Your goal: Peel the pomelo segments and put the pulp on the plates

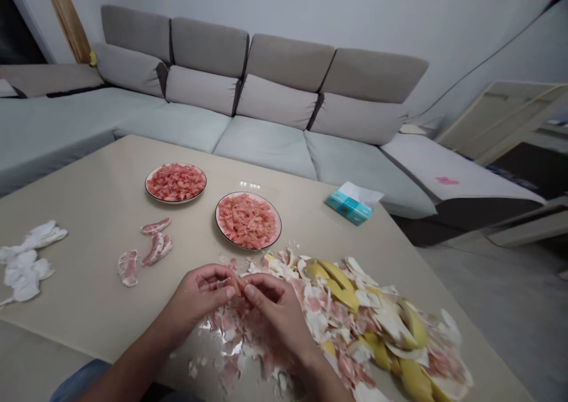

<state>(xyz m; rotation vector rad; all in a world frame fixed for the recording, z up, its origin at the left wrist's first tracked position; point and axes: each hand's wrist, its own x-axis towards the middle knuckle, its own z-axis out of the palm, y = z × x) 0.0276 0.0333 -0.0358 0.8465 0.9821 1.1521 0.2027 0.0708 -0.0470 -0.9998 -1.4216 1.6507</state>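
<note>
My left hand (199,298) and my right hand (275,307) meet at the near edge of the beige table (89,201), fingertips pinched together on a small piece of pink pomelo flesh (233,283) that is mostly hidden between them. Under and to the right of my hands lies a heap of yellow peel and white pith scraps (368,325). Beyond my hands stand two plates of peeled pink pomelo pieces, one near (248,220) and one farther left (176,183). Three unpeeled segments (153,248) lie on the table to the left.
Crumpled white tissues (26,260) lie at the table's left edge. A teal tissue pack (352,203) sits near the far right edge. A grey sectional sofa (266,118) wraps around behind the table.
</note>
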